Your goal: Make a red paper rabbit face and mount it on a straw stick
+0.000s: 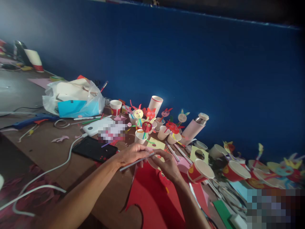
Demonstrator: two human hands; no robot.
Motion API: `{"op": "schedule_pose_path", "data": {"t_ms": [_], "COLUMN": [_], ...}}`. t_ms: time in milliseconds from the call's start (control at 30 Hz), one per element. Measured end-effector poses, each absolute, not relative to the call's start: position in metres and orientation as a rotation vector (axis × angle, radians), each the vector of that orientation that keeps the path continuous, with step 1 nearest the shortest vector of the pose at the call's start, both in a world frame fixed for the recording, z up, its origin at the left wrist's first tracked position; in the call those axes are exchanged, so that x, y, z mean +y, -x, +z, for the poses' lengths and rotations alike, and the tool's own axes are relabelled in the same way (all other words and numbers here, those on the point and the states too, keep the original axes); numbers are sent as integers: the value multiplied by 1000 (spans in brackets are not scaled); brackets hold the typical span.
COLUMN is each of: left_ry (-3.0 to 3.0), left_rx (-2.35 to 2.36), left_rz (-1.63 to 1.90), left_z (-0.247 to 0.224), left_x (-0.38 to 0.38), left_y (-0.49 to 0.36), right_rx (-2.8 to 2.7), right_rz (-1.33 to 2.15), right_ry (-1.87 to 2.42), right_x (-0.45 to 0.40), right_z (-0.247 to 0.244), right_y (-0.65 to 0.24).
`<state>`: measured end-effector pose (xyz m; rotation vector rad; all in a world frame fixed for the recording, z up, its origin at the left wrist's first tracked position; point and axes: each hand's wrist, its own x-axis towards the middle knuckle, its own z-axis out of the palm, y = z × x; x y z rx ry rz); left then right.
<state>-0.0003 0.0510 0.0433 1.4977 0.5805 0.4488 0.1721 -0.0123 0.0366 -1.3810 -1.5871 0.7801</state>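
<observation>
My left hand [134, 152] is closed on a thin pale grey strip [131, 166] whose exact kind I cannot make out. Its far end reaches the fingertips of my right hand [168, 163], which are pinched together there. Beneath both hands lies a large sheet of red paper [154, 203] with a curved piece cut from its edge. A small red paper face [164, 178] rests on that sheet by my right wrist. Just beyond my hands, a white paper cup [141, 136] bears a dark red paper face [147, 127] on a stalk.
More decorated cups stand along the blue partition [190, 57], near a pink thermos [194, 128]. Red-and-white paper cups [201, 171] are at right. A black phone [95, 149], a white power bank [98, 126], a cable [69, 159] and a filled plastic bag [73, 97] lie at left.
</observation>
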Motion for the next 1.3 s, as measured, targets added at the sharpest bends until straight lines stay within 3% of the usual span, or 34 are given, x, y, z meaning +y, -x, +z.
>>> {"op": "schedule_pose_path", "data": {"t_ms": [400,1300], "left_ry": [-1412,-1161], "left_rx": [610,431], "left_rz": [552,406], "left_z": [33,28], "left_x": [58,61], "left_y": [-2,-2], "right_rx": [-1657,-1878], "right_rz": [855,403], "right_ry": [1282,1542], "right_x": [-12,-15], "right_z": [30,33], "right_y": [-174,-174]}}
